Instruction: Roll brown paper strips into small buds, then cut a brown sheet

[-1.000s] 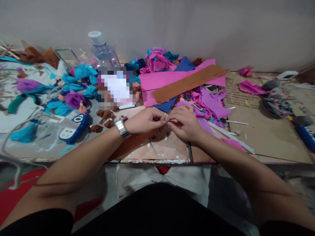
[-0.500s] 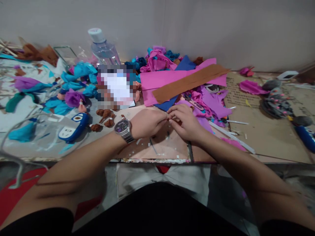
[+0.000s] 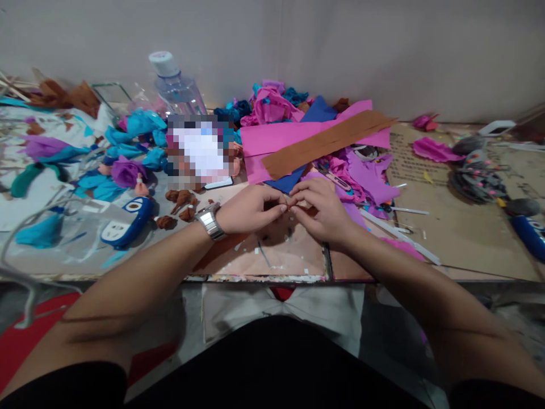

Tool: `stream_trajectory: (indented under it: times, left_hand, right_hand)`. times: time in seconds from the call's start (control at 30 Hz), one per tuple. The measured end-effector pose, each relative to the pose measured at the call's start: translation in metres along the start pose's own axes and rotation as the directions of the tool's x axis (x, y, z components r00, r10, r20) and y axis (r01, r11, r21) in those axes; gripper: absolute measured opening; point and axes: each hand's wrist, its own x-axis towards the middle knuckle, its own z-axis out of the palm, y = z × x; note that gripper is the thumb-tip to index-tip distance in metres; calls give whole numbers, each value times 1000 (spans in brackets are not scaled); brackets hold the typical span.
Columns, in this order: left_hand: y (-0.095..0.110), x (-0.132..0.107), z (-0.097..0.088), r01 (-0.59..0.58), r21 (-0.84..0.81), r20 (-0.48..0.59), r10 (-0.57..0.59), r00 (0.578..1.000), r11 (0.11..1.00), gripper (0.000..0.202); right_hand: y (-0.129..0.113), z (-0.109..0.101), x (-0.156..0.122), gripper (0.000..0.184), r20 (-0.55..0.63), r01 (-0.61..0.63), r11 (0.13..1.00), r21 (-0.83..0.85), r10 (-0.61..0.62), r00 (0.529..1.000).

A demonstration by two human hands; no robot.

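Observation:
My left hand (image 3: 254,209), a metal watch (image 3: 210,221) on its wrist, has thumb and forefinger brought together. Facing it with curled fingers, my right hand (image 3: 320,205) almost meets its fingertips. A small brownish bit seems to show between the hands, but the fingers mostly cover it and its kind is unclear. Just beyond them lie a brown paper strip (image 3: 323,145) and a pink sheet (image 3: 281,138), over a blue piece (image 3: 289,180). Several small brown twisted paper pieces (image 3: 183,200) rest left of my left hand.
A water bottle (image 3: 179,85) stands behind a blurred-out phone (image 3: 219,183). Leftward are a blue-and-white power strip (image 3: 128,221), a cable and turquoise and purple paper pieces. Purple scraps (image 3: 370,173), white sticks (image 3: 400,236) and cardboard (image 3: 451,227) lie to the right. A wall closes the back.
My left wrist has turned, so the watch face no longer points at me. The left fingers have opened out somewhat from their tight pinch; my right hand stays in nearly the same place.

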Motion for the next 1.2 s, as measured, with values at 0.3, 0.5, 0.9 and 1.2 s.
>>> stream_trajectory:
  times: [0.3, 0.5, 0.9, 1.2]
  left_hand:
    - [2, 2, 3, 162, -446, 66, -148, 987, 880, 24]
    - [-2, 4, 10, 308, -815, 225, -222, 949, 491, 23]
    - [-2, 3, 5, 54, -439, 92, -15, 996, 897, 29]
    - [0, 3, 5, 115, -467, 123, -65, 990, 877, 31]
  right_hand:
    - [2, 1, -1, 6, -82, 60, 997, -50, -64, 995]
    - [2, 1, -1, 5, -125, 71, 997, -17, -73, 989]
    - [-1, -1, 0, 13, -94, 18, 993, 119, -7, 996]
    - [1, -3, -2, 5, -105, 38, 999, 3, -37, 994]
